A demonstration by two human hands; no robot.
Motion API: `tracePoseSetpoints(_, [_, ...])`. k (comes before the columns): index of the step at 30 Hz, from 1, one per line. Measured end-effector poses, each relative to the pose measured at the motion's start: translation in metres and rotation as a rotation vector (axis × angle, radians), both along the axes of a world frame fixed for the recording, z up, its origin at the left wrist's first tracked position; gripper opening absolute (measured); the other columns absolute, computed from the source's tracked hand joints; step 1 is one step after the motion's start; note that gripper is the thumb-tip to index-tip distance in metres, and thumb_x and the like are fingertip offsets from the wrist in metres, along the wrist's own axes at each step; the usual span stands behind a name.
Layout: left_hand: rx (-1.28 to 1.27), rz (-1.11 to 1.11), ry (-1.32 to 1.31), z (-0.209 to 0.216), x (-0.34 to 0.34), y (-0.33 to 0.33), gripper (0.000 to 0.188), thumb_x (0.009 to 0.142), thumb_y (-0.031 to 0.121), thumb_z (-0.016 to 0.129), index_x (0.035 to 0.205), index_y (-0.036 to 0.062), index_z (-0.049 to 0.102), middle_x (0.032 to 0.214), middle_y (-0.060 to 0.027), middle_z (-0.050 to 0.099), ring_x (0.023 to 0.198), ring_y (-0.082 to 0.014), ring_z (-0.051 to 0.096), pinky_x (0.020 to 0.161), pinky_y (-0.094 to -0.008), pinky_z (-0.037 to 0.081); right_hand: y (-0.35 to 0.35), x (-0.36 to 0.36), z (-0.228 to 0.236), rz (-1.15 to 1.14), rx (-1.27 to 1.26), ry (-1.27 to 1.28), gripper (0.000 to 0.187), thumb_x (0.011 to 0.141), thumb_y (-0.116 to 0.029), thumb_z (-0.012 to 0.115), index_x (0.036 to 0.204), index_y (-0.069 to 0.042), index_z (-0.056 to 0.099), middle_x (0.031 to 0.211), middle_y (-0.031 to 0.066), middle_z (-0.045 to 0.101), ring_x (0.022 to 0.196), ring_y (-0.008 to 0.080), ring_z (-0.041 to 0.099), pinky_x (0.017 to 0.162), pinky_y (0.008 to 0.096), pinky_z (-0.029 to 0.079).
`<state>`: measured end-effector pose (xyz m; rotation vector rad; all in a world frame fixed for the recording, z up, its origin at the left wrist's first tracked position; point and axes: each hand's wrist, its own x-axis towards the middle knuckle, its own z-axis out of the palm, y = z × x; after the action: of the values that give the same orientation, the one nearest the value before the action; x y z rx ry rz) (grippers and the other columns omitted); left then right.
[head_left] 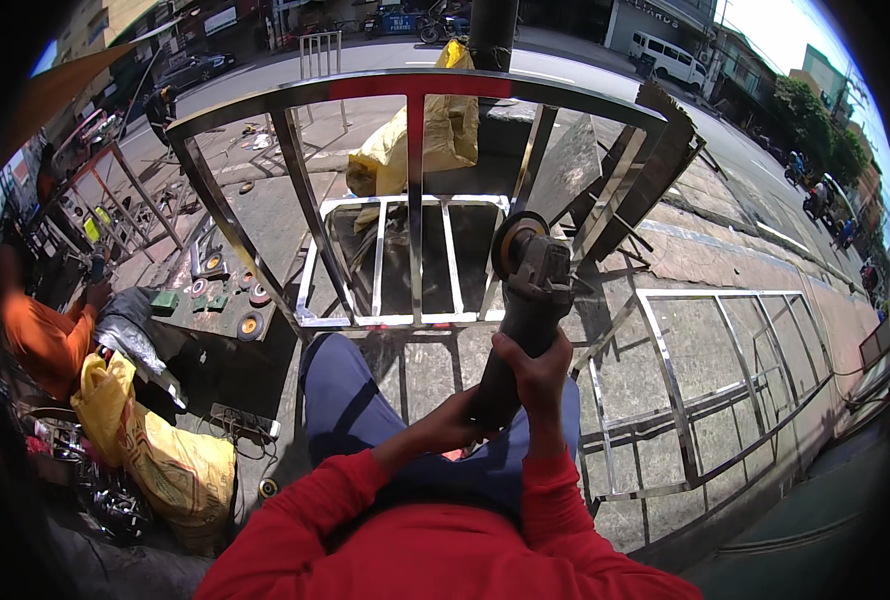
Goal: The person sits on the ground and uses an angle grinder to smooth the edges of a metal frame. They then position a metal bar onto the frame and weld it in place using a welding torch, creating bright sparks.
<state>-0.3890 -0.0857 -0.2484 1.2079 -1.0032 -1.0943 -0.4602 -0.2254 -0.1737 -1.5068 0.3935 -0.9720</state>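
Both hands grip a dark angle grinder point(527, 322), held upright in front of my lap. My right hand point(542, 372) wraps round the middle of its body, thumb uppermost. Lower down, my left hand point(447, 422) closes round the rear end, its fingers partly hidden. The grinder's round disc point(510, 247) faces left at the top, beside a shiny metal frame point(416, 200) with upright bars that stands across in front of my knees. Whether the disc touches the frame I cannot tell. A red patch marks the middle of the frame's top rail.
A second barred frame point(677, 400) is at the right. Yellow sacks point(180, 465) stand at the lower left, near a person in an orange top point(45, 345). Grinding discs point(252, 326) lie on a board at the left. Dark panels point(655, 165) lean beyond the frame.
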Motion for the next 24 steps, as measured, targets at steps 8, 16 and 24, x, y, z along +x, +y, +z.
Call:
tracePoseSetpoints(8, [-0.137, 0.318, -0.158, 0.042, 0.010, -0.044, 0.072, 0.066, 0.019, 0.091, 0.124, -0.0004, 0.053, 0.111, -0.0111, 0.066, 0.103, -0.0176, 0.064, 0.088, -0.0343, 0.052, 0.006, 0.018, 0.043, -0.234, -0.208, -0.024, 0.041, 0.073, -0.018, 0.084, 0.099, 0.004, 0.061, 0.085, 0.0148, 0.071, 0.076, 0.0222, 0.071, 0.070, 0.0344, 0.056])
tracePoseSetpoints(16, [-0.195, 0.369, -0.217, 0.087, 0.030, -0.071, 0.052, 0.063, 0.015, 0.086, 0.104, -0.0050, 0.061, 0.087, -0.0103, 0.071, 0.081, -0.0152, 0.069, 0.071, -0.0313, 0.055, -0.020, 0.033, 0.082, -0.245, -0.320, -0.084, 0.043, 0.082, -0.025, 0.080, 0.107, 0.004, 0.061, 0.090, 0.0142, 0.072, 0.084, 0.0208, 0.071, 0.075, 0.0327, 0.054])
tracePoseSetpoints(24, [-0.233, 0.388, -0.221, 0.095, 0.039, -0.075, 0.047, 0.064, 0.017, 0.084, 0.099, -0.0035, 0.060, 0.079, -0.0087, 0.070, 0.071, -0.0138, 0.069, 0.062, -0.0285, 0.055, -0.023, 0.042, 0.095, -0.308, -0.377, -0.067, 0.046, 0.083, -0.030, 0.078, 0.106, 0.007, 0.063, 0.092, 0.0177, 0.072, 0.084, 0.0240, 0.072, 0.076, 0.0339, 0.054])
